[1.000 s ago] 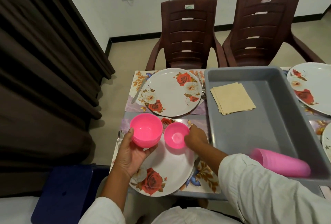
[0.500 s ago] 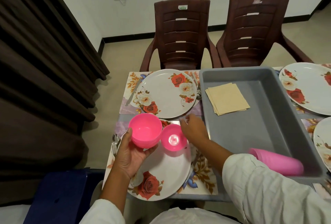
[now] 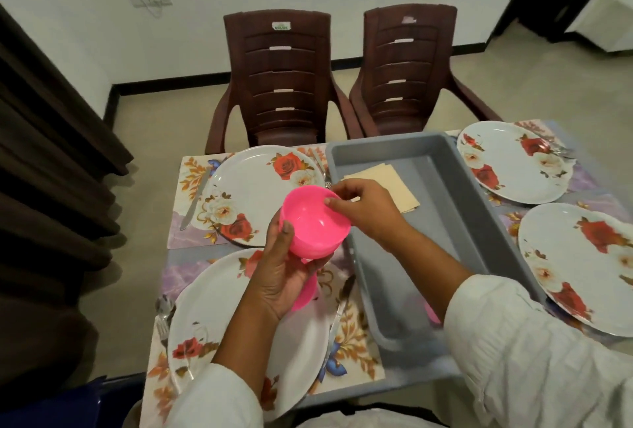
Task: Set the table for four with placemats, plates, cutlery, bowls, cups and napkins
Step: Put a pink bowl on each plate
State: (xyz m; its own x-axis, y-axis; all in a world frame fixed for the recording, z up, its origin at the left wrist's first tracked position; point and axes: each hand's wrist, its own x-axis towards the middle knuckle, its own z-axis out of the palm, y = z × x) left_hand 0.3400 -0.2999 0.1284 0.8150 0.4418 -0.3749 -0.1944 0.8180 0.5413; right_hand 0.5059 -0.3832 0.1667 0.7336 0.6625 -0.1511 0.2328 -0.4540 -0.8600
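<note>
1. Lower left: a plate [image 3: 212, 318] lies on its placemat [image 3: 356, 342].
2. Centre: the left hand [image 3: 284, 277] cups a pink bowl [image 3: 313, 222] from beneath, and the right hand [image 3: 366, 208] pinches its far rim.
3. Beyond, right of centre: napkins [image 3: 397, 184] lie in the tray [image 3: 455, 215].

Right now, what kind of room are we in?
Most likely a dining area in a home. A table is laid with flowered plates on placemats, two brown plastic chairs stand at its far side, and a dark curtain hangs on the left.
</note>
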